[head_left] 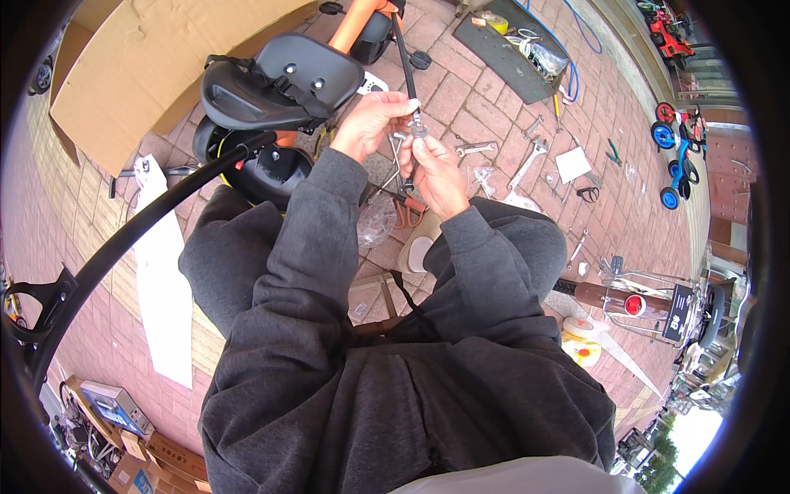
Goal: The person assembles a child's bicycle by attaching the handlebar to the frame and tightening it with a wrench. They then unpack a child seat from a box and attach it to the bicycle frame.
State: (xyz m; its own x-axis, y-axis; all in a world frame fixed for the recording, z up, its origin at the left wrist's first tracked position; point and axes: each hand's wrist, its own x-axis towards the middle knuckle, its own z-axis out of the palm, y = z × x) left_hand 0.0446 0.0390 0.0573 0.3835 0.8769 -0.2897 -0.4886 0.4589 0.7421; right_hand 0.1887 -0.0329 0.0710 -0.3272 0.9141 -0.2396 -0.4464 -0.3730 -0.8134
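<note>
My left hand [372, 123] and my right hand [436, 173] meet over a small metal fitting [418, 128] at the lower end of a thin black rod [405, 58]. Fingers of both hands pinch the fitting. A bent metal wire piece [397, 156] hangs between the hands. The rod runs up toward the orange frame [355, 23] of a child's tricycle. Its black seat [276, 82] with straps sits just left of my left hand, above a black wheel [267, 169]. A long curved black handle bar [132, 230] sweeps down to the left.
A large cardboard box [140, 66] lies at upper left. Wrenches [527, 160], scissors [587, 193], pliers [406, 210] and a paper slip [573, 163] are scattered on the brick paving. A dark tool tray [506, 49] sits at the top. Small ride-on toys [673, 156] stand right.
</note>
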